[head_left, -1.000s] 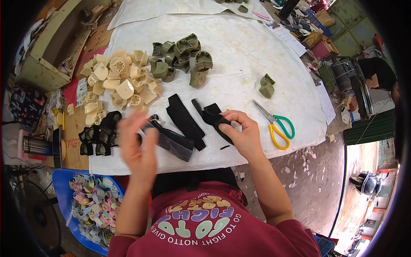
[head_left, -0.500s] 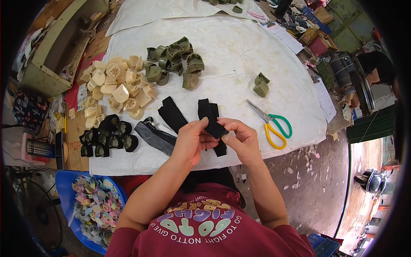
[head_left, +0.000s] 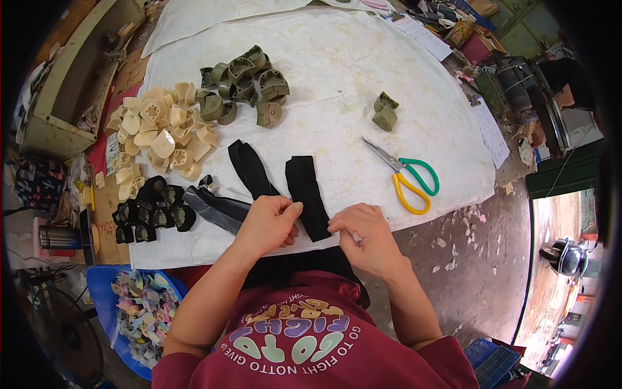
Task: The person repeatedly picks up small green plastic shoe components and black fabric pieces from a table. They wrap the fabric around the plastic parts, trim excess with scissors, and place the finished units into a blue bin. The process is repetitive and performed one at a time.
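Note:
Two black fabric strips lie on the white cloth in front of me. One strip (head_left: 304, 191) stretches out flat between my hands. The other strip (head_left: 246, 167) runs at a slant behind my left hand (head_left: 264, 225), which overlaps its near end. The left fingers are curled in, thumb against forefinger; whether anything is in them is hidden. My right hand (head_left: 369, 238) is beside the flat strip's near end, fingertips at its edge and fingers bent closed. What they pinch, if anything, is too small to name. A dark grey strip bundle (head_left: 217, 209) lies left of my left hand.
Scissors with green and yellow handles (head_left: 411, 181) lie right. Olive molded pieces (head_left: 243, 81) and a cream pile (head_left: 162, 126) stand farther back; two olive pieces (head_left: 385, 111) sit apart. Black-covered pieces (head_left: 155, 207) are at left, above a blue tub of scraps (head_left: 107, 292).
The black strip that both hands held folded now lies flat on the cloth. My hands have moved apart, the left one leftward and both nearer to me. The view has shifted slightly.

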`<state>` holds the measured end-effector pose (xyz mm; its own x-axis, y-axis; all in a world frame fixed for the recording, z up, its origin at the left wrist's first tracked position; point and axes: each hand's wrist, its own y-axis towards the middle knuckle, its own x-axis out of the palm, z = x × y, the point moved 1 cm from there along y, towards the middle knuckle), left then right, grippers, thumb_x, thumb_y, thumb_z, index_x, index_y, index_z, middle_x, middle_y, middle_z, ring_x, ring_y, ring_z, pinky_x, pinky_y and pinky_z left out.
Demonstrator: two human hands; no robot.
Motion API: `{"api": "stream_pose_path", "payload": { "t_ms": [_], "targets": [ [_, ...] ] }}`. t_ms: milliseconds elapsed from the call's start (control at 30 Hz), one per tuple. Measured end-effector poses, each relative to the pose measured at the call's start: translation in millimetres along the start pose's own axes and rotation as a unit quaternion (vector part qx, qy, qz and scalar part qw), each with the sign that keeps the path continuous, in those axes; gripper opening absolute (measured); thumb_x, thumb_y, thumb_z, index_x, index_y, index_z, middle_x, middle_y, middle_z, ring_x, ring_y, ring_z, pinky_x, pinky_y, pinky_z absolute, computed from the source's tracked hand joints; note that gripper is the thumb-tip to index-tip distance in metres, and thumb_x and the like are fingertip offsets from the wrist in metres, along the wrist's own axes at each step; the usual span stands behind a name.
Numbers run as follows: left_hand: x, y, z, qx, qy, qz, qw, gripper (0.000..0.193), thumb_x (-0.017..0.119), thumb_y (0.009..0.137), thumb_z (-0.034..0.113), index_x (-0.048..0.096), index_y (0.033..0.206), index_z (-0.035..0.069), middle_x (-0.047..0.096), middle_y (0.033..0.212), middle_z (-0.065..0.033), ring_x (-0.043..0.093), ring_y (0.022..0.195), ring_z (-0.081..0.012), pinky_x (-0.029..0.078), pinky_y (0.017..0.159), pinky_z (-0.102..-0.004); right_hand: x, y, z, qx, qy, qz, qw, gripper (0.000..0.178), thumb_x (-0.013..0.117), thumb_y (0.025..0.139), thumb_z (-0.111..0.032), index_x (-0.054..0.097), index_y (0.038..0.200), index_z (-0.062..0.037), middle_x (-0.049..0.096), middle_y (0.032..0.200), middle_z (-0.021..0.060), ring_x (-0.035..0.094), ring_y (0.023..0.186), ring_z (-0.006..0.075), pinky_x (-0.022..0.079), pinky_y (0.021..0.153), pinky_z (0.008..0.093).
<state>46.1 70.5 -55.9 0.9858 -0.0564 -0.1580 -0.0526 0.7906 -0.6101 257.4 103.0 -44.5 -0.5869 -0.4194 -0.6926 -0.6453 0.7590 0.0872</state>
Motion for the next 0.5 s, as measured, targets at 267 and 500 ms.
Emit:
{"api": "stream_pose_path", "payload": {
  "t_ms": [267, 500],
  "targets": [
    [-8, -4, 2, 0.069, 0.063, 0.026, 0.995, 0.029, 0.054, 0.096, 0.025, 0.064, 0.088, -0.001, 0.062, 0.063, -0.0069, 0.06, 0.05, -0.0127, 0.049, 0.046, -0.0242, 36, 31, -17, 0.098, -0.092, 0.094, 0.987, 0.044, 0.069, 0.078, -0.016, 0.056, 0.118, -0.005, 0.063, 0.102, 0.0154, 0.061, 0.095, 0.03, 0.048, 0.082, 0.0401],
    [-7, -27, -18, 0.002, -0.086, -0.008, 0.996, 0.038, 0.052, 0.097, 0.036, 0.065, 0.094, 0.0, 0.064, 0.068, -0.0093, 0.063, 0.056, -0.0164, 0.051, 0.05, -0.0256, 41, 41, -11, 0.177, 0.19, 0.029, 0.965, 0.057, 0.073, 0.076, -0.009, 0.049, 0.127, -0.0019, 0.062, 0.096, 0.0121, 0.063, 0.082, 0.0212, 0.05, 0.074, 0.0333]
  ]
}}
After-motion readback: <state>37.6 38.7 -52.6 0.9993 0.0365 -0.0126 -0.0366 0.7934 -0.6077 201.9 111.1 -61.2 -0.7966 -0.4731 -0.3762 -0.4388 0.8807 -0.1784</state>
